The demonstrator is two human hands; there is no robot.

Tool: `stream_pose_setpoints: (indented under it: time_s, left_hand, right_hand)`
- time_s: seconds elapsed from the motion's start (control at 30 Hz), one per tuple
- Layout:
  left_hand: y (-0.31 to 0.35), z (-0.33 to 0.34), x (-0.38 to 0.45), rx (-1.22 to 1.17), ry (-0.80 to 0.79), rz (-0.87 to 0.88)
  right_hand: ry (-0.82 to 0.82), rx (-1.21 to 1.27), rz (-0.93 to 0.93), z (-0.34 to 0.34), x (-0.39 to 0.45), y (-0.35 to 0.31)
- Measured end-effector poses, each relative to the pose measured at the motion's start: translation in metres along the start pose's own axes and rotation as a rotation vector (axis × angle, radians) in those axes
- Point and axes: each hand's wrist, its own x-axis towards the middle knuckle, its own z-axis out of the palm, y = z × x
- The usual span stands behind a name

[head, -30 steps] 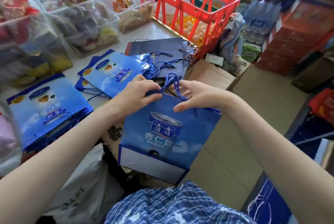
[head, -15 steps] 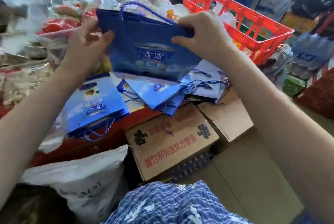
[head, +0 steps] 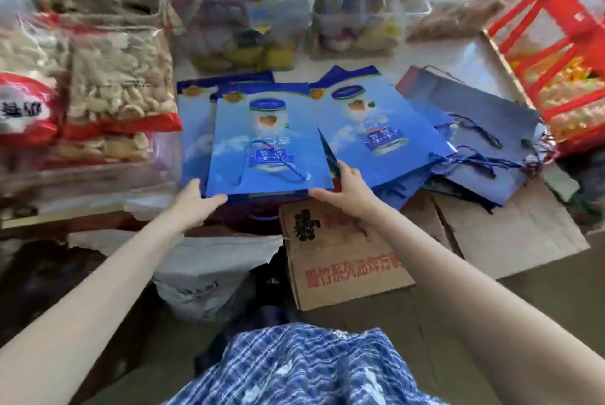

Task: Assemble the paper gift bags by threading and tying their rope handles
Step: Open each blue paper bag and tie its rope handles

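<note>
A blue paper gift bag (head: 265, 143) with a printed can lies flat on top of a stack of like bags, its blue rope handle (head: 288, 172) lying across its face. My left hand (head: 196, 198) touches the bag's near left corner with straight fingers. My right hand (head: 343, 188) touches the near right corner, fingers extended along the edge. To the right lies a second pile of blue bags (head: 379, 133) and darker flat bags (head: 474, 116) with loose blue ropes (head: 471, 162) trailing from them.
Packets of nuts (head: 118, 90) stand at the left, clear bins of sweets (head: 262, 12) at the back, a red crate (head: 556, 44) at the right. Cardboard boxes (head: 340, 257) and a white sack (head: 209, 273) sit below the table edge. Blue checked cloth (head: 304, 368) covers my lap.
The bag held up in both hands half a second ago now lies flat on the left stack. Both hands have come down with it to its near corners.
</note>
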Motion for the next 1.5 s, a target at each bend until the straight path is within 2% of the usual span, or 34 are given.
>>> stream_pose_setpoints:
  time_s: [0.07, 0.13, 0.2, 0.37, 0.47, 0.57, 0.73, 0.9, 1.03, 1.13, 1.23, 1.37, 1.5]
  left_hand:
    - [0.004, 0.003, 0.01, 0.042, 0.059, 0.016]
    - [0.008, 0.001, 0.017, 0.092, 0.097, 0.036]
    - [0.012, -0.001, 0.025, 0.197, 0.063, 0.049]
    - [0.022, 0.002, 0.029, 0.289, 0.008, 0.091]
    - [0.017, 0.004, 0.02, 0.228, 0.049, 0.192]
    - [0.0, 0.002, 0.007, 0.131, 0.159, 0.276]
    - [-0.027, -0.017, 0.016, 0.083, 0.255, 0.236]
    - [-0.033, -0.024, 0.043, 0.195, 0.167, 0.107]
    - [-0.037, -0.022, 0.046, 0.178, 0.173, 0.101]
    - [-0.038, -0.022, 0.043, 0.176, 0.165, 0.12]
    - [-0.033, -0.018, 0.031, 0.209, 0.257, 0.205]
    - [-0.013, 0.001, 0.014, 0.353, 0.477, 0.476]
    - [0.026, 0.028, 0.011, 0.302, 0.424, 0.522]
  right_hand:
    - [-0.005, 0.184, 0.082, 0.014, 0.011, -0.006]
    - [0.063, 0.352, 0.135, 0.02, 0.019, -0.012]
    - [0.078, 0.409, 0.169, 0.022, 0.028, -0.018]
    - [0.091, 0.295, 0.174, 0.022, 0.035, -0.031]
    - [0.193, 0.19, 0.052, 0.025, 0.028, -0.031]
    - [0.239, 0.185, -0.038, 0.033, 0.02, -0.036]
    - [0.193, 0.101, -0.1, 0.053, 0.039, -0.061]
    - [0.086, -0.157, 0.019, 0.064, 0.058, -0.073]
    - [-0.035, -0.135, 0.041, 0.063, 0.067, -0.082]
    - [-0.032, -0.066, 0.046, 0.06, 0.067, -0.083]
    - [0.011, 0.026, 0.028, 0.056, 0.059, -0.073]
    - [0.059, 0.075, -0.016, 0.037, 0.05, -0.047]
    - [0.176, 0.15, -0.046, 0.0, 0.043, -0.009]
